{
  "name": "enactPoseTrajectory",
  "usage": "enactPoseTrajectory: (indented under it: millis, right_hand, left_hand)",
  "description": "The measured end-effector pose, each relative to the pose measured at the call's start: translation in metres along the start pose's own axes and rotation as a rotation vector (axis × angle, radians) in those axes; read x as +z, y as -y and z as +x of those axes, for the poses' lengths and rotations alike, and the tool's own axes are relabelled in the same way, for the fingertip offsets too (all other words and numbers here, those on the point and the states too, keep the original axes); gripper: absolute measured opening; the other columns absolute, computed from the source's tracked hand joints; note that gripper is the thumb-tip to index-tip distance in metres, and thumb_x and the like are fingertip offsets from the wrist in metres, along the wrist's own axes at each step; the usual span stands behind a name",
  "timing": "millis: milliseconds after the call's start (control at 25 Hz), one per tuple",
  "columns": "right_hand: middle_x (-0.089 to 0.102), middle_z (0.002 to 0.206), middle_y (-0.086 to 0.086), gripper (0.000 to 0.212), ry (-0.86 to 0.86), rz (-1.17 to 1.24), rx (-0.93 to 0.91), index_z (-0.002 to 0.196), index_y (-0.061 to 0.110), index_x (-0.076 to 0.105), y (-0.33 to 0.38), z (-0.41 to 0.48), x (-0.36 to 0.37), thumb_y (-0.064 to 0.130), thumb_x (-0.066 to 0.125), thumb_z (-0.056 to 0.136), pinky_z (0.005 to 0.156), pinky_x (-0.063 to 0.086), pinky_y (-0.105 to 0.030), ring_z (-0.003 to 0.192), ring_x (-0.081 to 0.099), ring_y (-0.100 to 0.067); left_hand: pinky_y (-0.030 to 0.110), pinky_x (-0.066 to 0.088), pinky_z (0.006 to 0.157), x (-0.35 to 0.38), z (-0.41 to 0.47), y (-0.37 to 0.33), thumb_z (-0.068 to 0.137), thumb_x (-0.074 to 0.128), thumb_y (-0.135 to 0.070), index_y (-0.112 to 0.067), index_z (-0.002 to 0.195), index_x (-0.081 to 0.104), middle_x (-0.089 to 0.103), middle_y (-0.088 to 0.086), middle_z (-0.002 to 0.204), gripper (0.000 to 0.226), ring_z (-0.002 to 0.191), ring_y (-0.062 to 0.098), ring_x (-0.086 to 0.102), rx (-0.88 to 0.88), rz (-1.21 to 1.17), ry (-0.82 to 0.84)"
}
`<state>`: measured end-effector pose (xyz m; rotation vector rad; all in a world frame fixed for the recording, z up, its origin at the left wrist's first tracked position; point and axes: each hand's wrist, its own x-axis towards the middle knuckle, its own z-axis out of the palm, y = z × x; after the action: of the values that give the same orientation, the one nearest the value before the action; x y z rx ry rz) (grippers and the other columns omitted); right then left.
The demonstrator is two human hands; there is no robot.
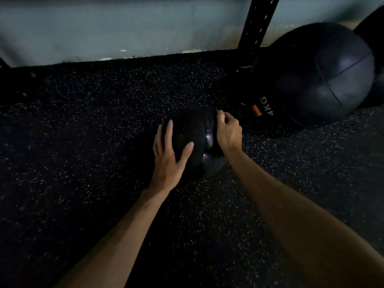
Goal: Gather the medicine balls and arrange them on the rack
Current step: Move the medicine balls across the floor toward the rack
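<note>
Forearms (124, 229) extended: left hand (168, 161), fingers (168, 132) spread, presses the medicine ball (193, 129); right hand's (227, 132) fingers curl round it.

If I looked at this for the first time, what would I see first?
Two bare hands on a small black ball in the middle of the speckled floor: the left hand lies flat on its left side, the right hand curls over its right edge. Next, the big dark ball marked 4KG, far right by the black rack post.
</note>
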<state>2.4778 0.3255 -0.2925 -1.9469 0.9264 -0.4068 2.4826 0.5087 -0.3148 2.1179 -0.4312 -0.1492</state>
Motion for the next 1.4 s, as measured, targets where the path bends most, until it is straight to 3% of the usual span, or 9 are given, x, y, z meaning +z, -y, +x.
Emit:
enactPoseTrajectory:
  millis: [120,320,520,720,840,960,1120,1240,1400]
  right_hand:
    - [0.066,0.111,-0.012,0.038,-0.005,-0.092,-0.051,0.114,0.011,0.066,-0.004,0.028,-0.019,0.035,0.038,0.105,0.087,0.047,-0.036,0.108,0.061,-0.031]
    - [0.035,0.155,-0.005,0.050,0.007,-0.255,-0.536,0.151,0.022,0.039,-0.026,0.007,-0.018,0.042,0.035,0.105,0.117,0.029,-0.038,0.143,0.032,-0.024]
    - [0.029,0.161,-0.004,0.056,0.057,-0.255,-0.310,0.157,0.026,0.026,-0.023,0.060,-0.017,0.050,0.025,0.106,0.120,0.025,-0.048,0.148,0.025,-0.027]
    - [0.053,0.140,-0.018,0.047,0.036,-0.220,-0.053,0.142,0.011,0.047,-0.009,0.128,-0.032,0.033,0.022,0.109,0.109,0.033,-0.045,0.129,0.046,-0.040]
    - [0.043,0.142,-0.019,0.041,-0.095,-0.326,-0.173,0.142,0.017,0.046,-0.014,0.128,-0.043,0.032,0.028,0.109,0.107,0.037,-0.049,0.128,0.042,-0.037]
    - [0.027,0.158,-0.014,0.053,-0.021,-0.425,-0.463,0.154,0.028,0.033,-0.027,0.101,-0.042,0.048,0.037,0.105,0.115,0.032,-0.046,0.143,0.030,-0.033]
    - [0.011,0.167,-0.011,0.064,0.056,-0.324,-0.350,0.160,0.030,0.017,-0.033,0.109,-0.042,0.055,0.035,0.103,0.122,0.020,-0.050,0.153,0.010,-0.032]
    - [0.007,0.168,-0.009,0.064,0.126,-0.355,-0.257,0.160,0.034,0.011,-0.023,0.119,-0.043,0.055,0.033,0.103,0.123,0.015,-0.049,0.154,0.007,-0.033]
    - [0.003,0.167,-0.014,0.064,0.248,-0.460,-0.004,0.160,0.035,0.002,0.013,0.106,-0.058,0.047,0.035,0.106,0.120,0.017,-0.052,0.153,0.008,-0.038]
  left_hand:
    - [0.055,0.024,0.118,0.019,0.027,-0.020,0.083,0.034,-0.082,-0.049,0.154,0.012,0.009,0.002,0.165,0.081,0.150,0.026,0.011,-0.048,0.045,-0.012]
    - [0.064,0.026,0.109,0.039,0.099,-0.061,0.090,0.037,-0.075,-0.042,0.152,0.024,0.021,0.007,0.160,0.071,0.144,0.034,0.021,-0.169,0.252,0.008]
    - [0.051,0.024,0.118,0.053,0.127,-0.068,0.101,0.037,-0.054,-0.014,0.155,0.022,0.026,0.012,0.160,0.068,0.147,0.030,0.024,-0.097,0.150,-0.011]
    - [0.054,0.016,0.120,0.059,0.114,-0.038,0.097,0.047,-0.059,-0.044,0.157,-0.003,-0.008,0.002,0.167,0.080,0.153,0.033,-0.001,-0.028,0.083,0.189]
    - [0.059,0.024,0.115,0.078,0.138,-0.056,0.094,0.050,-0.061,-0.046,0.156,0.004,-0.002,0.005,0.167,0.078,0.149,0.043,0.004,-0.023,0.131,0.147]
    - [0.057,0.024,0.115,0.086,0.165,-0.070,0.094,0.050,-0.061,-0.042,0.157,0.009,0.005,0.010,0.165,0.077,0.148,0.043,0.009,-0.068,0.220,0.134]
    - [0.059,0.019,0.117,0.099,0.185,-0.096,0.094,0.046,-0.064,-0.043,0.157,0.004,0.000,0.007,0.167,0.078,0.150,0.044,0.004,-0.126,0.302,0.228]
    - [0.047,0.014,0.124,0.072,0.187,-0.099,0.099,0.050,-0.051,-0.039,0.159,0.000,-0.006,0.008,0.168,0.079,0.153,0.038,0.005,-0.117,0.318,0.382]
    - [0.040,0.031,0.119,0.016,0.124,-0.089,0.101,0.054,-0.024,-0.025,0.154,0.031,0.032,0.008,0.159,0.058,0.145,0.026,0.035,-0.068,0.367,0.291]
